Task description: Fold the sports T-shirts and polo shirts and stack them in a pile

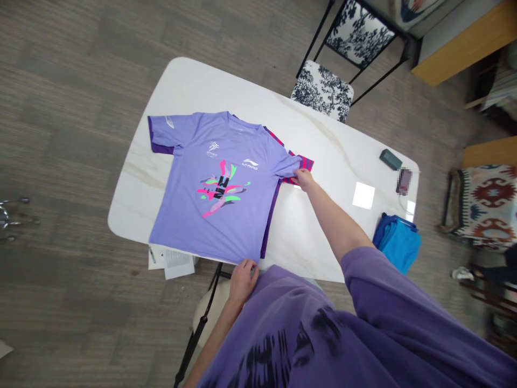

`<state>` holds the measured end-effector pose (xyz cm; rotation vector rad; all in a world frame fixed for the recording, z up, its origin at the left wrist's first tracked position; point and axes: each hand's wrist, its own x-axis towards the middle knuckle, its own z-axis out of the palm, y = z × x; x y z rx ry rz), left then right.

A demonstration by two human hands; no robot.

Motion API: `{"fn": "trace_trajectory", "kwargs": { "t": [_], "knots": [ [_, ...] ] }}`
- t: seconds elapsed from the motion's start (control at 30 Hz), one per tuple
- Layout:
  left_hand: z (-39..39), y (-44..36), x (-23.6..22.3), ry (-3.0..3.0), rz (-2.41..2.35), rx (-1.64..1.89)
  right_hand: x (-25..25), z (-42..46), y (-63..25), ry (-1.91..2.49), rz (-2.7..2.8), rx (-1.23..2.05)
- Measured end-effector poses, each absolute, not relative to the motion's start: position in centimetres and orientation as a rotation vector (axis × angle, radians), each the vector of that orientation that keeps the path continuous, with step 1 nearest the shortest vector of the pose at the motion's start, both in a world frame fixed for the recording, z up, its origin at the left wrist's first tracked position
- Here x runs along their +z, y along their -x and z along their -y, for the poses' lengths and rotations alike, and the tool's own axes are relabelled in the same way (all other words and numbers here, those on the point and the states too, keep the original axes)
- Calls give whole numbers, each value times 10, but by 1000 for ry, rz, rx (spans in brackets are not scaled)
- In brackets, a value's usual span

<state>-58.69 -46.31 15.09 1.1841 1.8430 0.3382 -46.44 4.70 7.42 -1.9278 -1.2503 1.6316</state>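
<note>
A lavender T-shirt [218, 226] with a bright printed graphic lies spread face up on the white table [323, 237]. Beneath it, the edge of a dark purple garment [267, 231] and a pink-and-purple patterned sleeve [308, 164] stick out on the right. My right hand [305, 179] is closed on the end of the lavender sleeve at that side. Down at the shirt's lower right corner, my left hand [243, 280] pinches the hem by the table's near edge.
Folded blue clothes [398, 240] rest at the table's right end, near a dark green case [391, 159] and a blurred phone-like item [404, 181]. A patterned chair [323, 91] stands at the far side. Papers [177, 263] show below the near edge, beside a pale seat [212, 304].
</note>
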Motion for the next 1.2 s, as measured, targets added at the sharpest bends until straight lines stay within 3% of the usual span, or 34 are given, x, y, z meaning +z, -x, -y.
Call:
{"fn": "trace_trajectory", "kwargs": {
  "t": [0.3, 0.53, 0.8, 1.07, 1.2],
  "knots": [
    [453, 556, 167, -1243, -1823, 230, 78, -55, 461, 2032, 1101, 1639],
    [443, 499, 180, -1310, -1737, 147, 98, -50, 381, 1874, 1367, 1443],
    [410, 346, 173, -1388, -1537, 170, 94, -43, 196, 1803, 1628, 1317],
    [357, 148, 138, -1424, -1247, 160, 81, -45, -56, 2040, 1702, 1023],
    [329, 97, 130, -1474, -1239, 216, 92, -33, -143, 2138, 1741, 830]
  ]
}}
